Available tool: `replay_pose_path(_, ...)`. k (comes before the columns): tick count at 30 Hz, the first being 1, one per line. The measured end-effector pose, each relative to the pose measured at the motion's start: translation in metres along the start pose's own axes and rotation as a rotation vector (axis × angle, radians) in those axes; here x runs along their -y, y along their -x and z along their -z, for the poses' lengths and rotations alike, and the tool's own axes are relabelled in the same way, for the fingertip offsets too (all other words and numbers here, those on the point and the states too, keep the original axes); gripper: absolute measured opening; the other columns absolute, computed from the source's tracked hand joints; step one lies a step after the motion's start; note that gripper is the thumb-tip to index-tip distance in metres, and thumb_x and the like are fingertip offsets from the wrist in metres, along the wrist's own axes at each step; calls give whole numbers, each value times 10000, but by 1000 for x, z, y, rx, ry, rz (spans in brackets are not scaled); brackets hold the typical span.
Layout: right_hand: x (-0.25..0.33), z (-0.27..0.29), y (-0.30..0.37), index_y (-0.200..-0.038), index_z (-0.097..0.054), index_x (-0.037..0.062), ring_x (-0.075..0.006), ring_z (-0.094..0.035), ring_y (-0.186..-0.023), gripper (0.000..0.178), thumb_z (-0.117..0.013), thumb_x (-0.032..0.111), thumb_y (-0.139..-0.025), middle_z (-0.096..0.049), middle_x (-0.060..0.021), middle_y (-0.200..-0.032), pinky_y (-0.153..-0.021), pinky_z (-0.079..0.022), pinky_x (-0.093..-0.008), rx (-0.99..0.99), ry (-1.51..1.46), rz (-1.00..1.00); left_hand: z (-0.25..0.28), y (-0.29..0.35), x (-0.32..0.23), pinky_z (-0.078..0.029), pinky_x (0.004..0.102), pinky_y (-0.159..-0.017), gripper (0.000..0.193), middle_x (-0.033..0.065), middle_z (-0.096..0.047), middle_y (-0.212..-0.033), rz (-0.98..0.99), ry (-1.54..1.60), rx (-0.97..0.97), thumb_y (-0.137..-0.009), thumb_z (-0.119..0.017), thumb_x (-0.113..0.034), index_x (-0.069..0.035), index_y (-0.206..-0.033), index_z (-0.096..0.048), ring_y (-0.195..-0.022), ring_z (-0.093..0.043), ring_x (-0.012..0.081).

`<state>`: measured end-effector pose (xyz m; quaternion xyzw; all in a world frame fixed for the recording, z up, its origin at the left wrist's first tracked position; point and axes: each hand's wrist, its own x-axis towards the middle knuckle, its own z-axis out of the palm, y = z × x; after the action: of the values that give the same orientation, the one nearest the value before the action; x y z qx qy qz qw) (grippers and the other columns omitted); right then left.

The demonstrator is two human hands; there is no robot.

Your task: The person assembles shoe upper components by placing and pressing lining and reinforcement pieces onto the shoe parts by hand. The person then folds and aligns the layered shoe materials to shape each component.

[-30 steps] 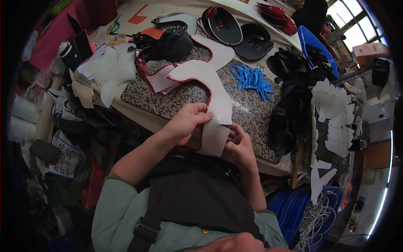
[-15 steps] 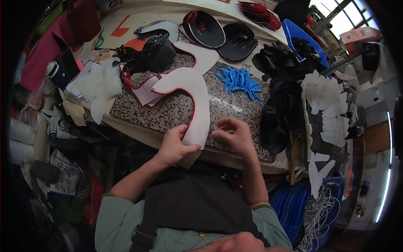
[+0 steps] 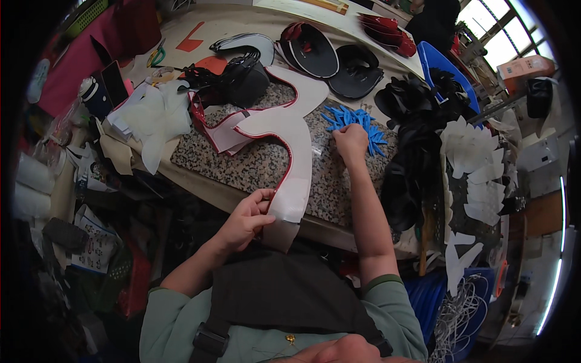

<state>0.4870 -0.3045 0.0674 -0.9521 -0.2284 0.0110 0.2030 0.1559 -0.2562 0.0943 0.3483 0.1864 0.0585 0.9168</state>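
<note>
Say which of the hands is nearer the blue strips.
Right. The right hand is at the near edge of the blue strips; the left hand is well back and to their left, holding the white piece.

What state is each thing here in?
Curved white sheet with red edging: held near its end by the left hand.
Small curved blue strips: loosely heaped, right hand at them.
Speckled grey stone slab: flat, partly covered.
Blue plastic bin: open, black pieces inside.
Thin white cords: tangled.
</note>
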Motion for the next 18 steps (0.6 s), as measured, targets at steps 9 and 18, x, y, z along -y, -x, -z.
replay_pose_path(9, 8, 50, 29, -889, -686, 11, -214, -687, -749, 138, -753, 116, -830, -700, -125, -779, -698, -527, -336, -176, -506, 178, -2, 2, -24, -528, 274, -895, 409, 121, -702, -1097, -97, -372, -4, -855, -648, 52, 64, -1254, -560, -989, -673, 137)
replay_pose_path(18, 23, 105, 196, -1029, -714, 0, -81, -625, -835, 223, -750, -33, -811, -688, -38, -924, -746, -485, -233, 687, -843, 475, -6, 1, -27, -506, 277, -954, 447, 116, -687, -1181, 23, -492, 58, -892, -611, 52, 68, -1335, -558, -1074, -650, 137)
